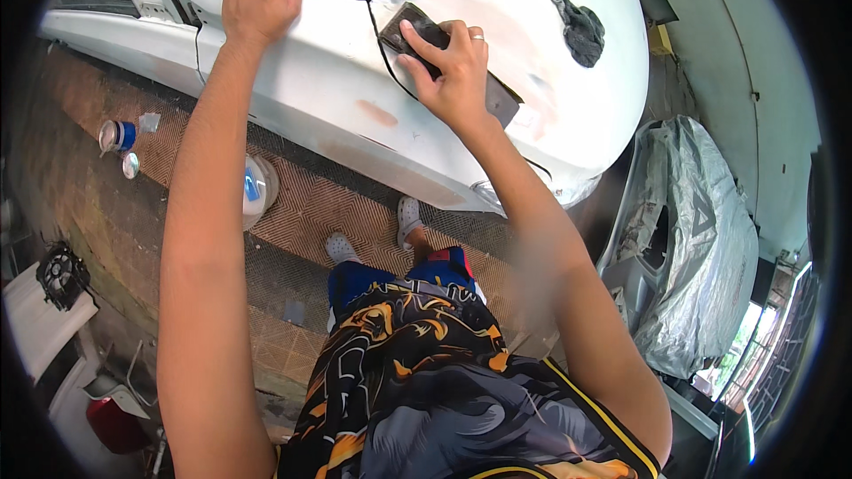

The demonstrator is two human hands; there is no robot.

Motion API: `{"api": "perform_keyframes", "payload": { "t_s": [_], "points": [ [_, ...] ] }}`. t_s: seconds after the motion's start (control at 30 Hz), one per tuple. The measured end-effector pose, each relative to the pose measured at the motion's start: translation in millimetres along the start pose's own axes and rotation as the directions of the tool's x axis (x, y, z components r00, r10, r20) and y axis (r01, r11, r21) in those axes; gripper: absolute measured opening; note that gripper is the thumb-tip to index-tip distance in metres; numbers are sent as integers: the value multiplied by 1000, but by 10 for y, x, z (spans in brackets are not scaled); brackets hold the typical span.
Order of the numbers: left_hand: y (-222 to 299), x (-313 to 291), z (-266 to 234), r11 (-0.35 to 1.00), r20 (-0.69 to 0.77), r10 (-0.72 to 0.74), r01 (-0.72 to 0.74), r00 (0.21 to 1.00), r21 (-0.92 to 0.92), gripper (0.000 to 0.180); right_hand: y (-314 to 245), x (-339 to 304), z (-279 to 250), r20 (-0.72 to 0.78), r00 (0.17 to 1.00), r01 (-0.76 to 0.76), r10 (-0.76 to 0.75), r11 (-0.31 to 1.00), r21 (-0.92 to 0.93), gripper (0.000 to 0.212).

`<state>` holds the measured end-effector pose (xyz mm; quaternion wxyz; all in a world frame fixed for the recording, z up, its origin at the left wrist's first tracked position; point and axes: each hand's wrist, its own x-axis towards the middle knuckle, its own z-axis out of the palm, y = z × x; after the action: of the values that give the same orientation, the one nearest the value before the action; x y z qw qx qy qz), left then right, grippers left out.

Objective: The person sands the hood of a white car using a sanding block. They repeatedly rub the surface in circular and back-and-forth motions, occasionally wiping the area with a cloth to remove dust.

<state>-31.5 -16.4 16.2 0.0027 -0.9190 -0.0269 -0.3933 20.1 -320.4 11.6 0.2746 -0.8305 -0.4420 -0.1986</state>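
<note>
A white car body with bare sanded patches [377, 113] fills the upper part of the head view. My right hand [455, 71] presses a dark sanding block [414, 28] onto the front fender, beside the gap along the hood. A strip of grey sandpaper [502, 102] shows past the hand, under the wrist. Near the base of the windshield, my left hand [261, 0] leans on the car, its fingers bent together over the body edge. The fingertips are partly hidden.
Two dark crumpled cloths [581, 31] lie on the hood. On the floor by the car stand a clear tub [259, 191] and a blue can [118, 136]. A silver cover [697, 248] drapes a vehicle at right. A black fan [62, 277] lies at far left.
</note>
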Motion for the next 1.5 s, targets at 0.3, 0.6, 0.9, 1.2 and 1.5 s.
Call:
{"api": "perform_keyframes", "payload": {
  "t_s": [0.3,0.6,0.9,1.2,1.5],
  "points": [
    [542,80,224,983,34,-149,144,988,115,20,60,-12,32,-52,998,-24,26,999,43,41],
    [627,179,223,957,134,-253,228,958,177,34,20,-37,-40,-42,999,-11,14,998,67,41],
    [675,212,262,948,34,-283,274,959,164,34,-2,-349,-128,-2,994,113,-113,993,-25,44],
    [585,232,280,948,19,-271,263,962,180,35,-19,-825,-183,-14,998,53,-55,996,-71,51],
    [579,131,200,961,40,-266,263,963,81,32,-145,-316,-10,-23,998,51,-52,997,-66,46]
  ]
}}
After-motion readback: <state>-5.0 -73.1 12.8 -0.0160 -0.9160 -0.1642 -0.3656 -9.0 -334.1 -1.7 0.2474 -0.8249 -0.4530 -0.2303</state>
